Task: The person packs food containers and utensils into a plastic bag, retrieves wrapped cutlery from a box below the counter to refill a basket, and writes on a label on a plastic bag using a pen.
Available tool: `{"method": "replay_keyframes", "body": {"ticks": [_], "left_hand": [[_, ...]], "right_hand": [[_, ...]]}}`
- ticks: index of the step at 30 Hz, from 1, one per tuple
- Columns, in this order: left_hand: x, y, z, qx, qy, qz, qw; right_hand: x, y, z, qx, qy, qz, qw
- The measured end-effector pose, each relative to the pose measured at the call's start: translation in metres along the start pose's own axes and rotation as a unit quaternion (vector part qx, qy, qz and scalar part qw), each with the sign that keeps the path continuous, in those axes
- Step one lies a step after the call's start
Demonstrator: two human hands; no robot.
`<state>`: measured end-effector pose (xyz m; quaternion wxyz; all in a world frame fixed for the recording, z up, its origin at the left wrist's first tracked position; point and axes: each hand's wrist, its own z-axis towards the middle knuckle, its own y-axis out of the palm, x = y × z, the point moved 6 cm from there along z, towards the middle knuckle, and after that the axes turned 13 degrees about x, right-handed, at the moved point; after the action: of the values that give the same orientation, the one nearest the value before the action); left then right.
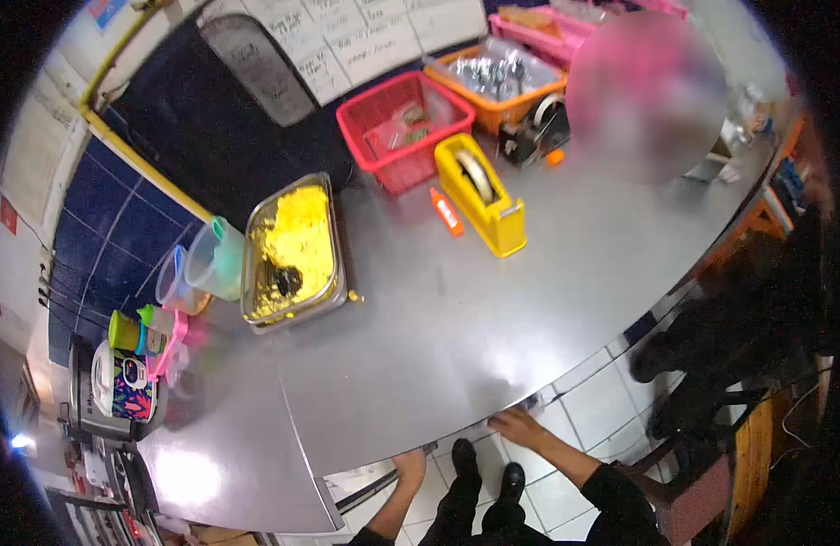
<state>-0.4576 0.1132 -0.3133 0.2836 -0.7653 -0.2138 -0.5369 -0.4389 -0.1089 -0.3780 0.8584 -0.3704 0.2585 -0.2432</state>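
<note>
My left hand is at the near edge of the steel table, its fingers mostly hidden at the rim. Farther right along the same edge is my right hand, fingers curled in at the rim; what they hold there is hidden. Beneath the edge by my left hand, a pale panel with a dark border shows. On the tabletop beyond both hands stand a yellow tape dispenser and an orange marker. A metal tray holds crumbly yellow food with a dark patch.
A red basket, an orange basket and a black tape dispenser stand at the back. Plastic jugs and a patterned rice cooker line the left. A chair is at lower right. One background area is blurred.
</note>
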Motion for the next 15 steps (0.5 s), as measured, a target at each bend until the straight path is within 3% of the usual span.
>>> {"method": "replay_keyframes", "body": {"ticks": [1, 2, 4, 5, 8, 11, 12, 13, 15], "left_hand": [[0.028, -0.005, -0.017, -0.020, 0.142, 0.115, 0.983], [0.054, -0.011, -0.040, -0.036, 0.281, 0.227, 0.932], [0.091, -0.016, -0.084, -0.061, 0.407, 0.205, 0.888], [0.106, -0.021, -0.103, -0.065, 0.412, 0.197, 0.887], [0.128, -0.026, -0.127, -0.125, 0.154, -0.008, 0.980], [0.194, -0.019, -0.144, -0.168, 0.155, 0.054, 0.972], [0.207, -0.012, -0.149, -0.208, 0.141, -0.014, 0.968], [0.236, -0.008, -0.158, -0.225, 0.127, 0.014, 0.966], [0.270, 0.000, -0.164, -0.282, 0.026, 0.008, 0.959]], "right_hand": [[0.000, -0.001, -0.015, -0.027, -0.014, 0.021, 0.999], [-0.010, -0.041, -0.005, 0.033, -0.021, 0.036, 0.999], [-0.025, -0.103, 0.011, 0.062, -0.029, 0.052, 0.996], [-0.029, -0.131, 0.018, 0.084, -0.028, 0.066, 0.994], [-0.039, -0.215, 0.061, 0.115, 0.007, 0.145, 0.983], [-0.044, -0.287, 0.091, 0.078, 0.010, 0.129, 0.988], [-0.046, -0.310, 0.097, 0.080, 0.017, 0.124, 0.989], [-0.049, -0.332, 0.104, 0.074, 0.015, 0.122, 0.990], [-0.059, -0.389, 0.121, 0.141, -0.005, 0.097, 0.985]]}}
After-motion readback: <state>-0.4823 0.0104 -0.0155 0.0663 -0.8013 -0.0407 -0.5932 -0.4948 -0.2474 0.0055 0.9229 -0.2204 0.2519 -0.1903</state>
